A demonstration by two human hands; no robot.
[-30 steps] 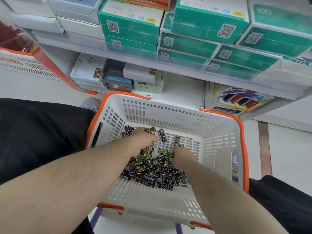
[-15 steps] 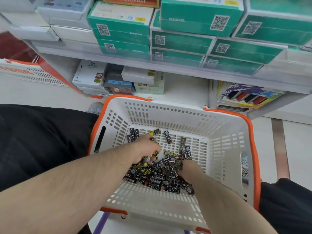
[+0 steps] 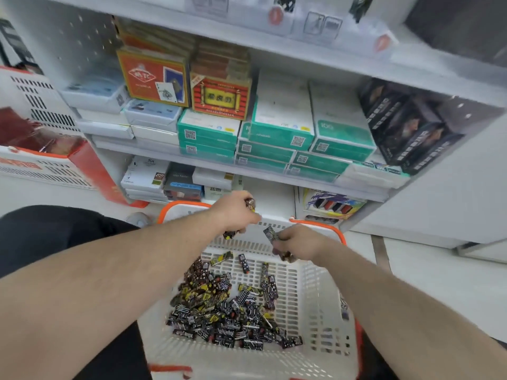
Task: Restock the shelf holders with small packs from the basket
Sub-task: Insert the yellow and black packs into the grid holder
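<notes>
A white basket (image 3: 315, 305) with an orange rim sits in front of me, with a heap of small patterned black, yellow and white packs (image 3: 222, 308) on its floor. My left hand (image 3: 236, 212) is raised above the basket's far rim, its fingers curled round a few small packs that stick out above and below the fist. Just to its right, my right hand (image 3: 299, 242) grips small packs too, one of them poking up toward the left hand. The shelf holders are not clearly in view.
White shelves (image 3: 274, 176) rise ahead, stacked with green and white boxes (image 3: 277, 138), red card boxes (image 3: 219, 97) and black boxes (image 3: 406, 127). Another white basket holding a red box (image 3: 41, 149) stands at the left. My dark-trousered legs flank the basket on a white floor.
Both hands have lifted out of the pile, each holding small packs, and now hover over the basket's far rim. My view has tilted up to show more of the shelves.
</notes>
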